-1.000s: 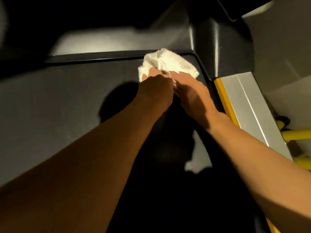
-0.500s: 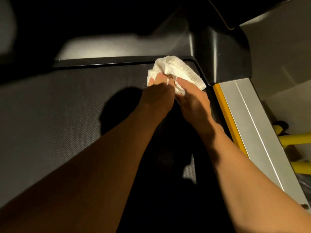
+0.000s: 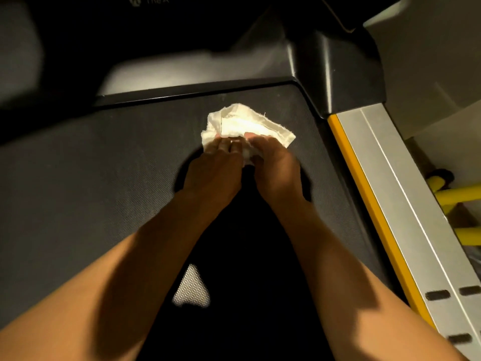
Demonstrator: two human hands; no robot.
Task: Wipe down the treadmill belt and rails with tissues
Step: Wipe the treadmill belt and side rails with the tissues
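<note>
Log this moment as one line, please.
step: belt wipe | left hand: grips tissue | right hand: grips tissue | side rail: untouched

Black motor cover (image 3: 338, 74) spans top, glossy at right corner. Pale lettering "The A" (image 3: 153, 0) above cover, cut off by the frame edge. Grey floor (image 3: 429, 61) right of cover. Yellow tubes (image 3: 463, 195) well below-right of cover, dark end piece (image 3: 442, 175) on upper tube.

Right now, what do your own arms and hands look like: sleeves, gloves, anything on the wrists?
No sleeve shows on the left forearm or the right forearm; both are bare as far as the frame reaches. The left hand and right hand wear no gloves, and no watch or band shows at either wrist. Shadow hides finer detail on the fingers.
</note>
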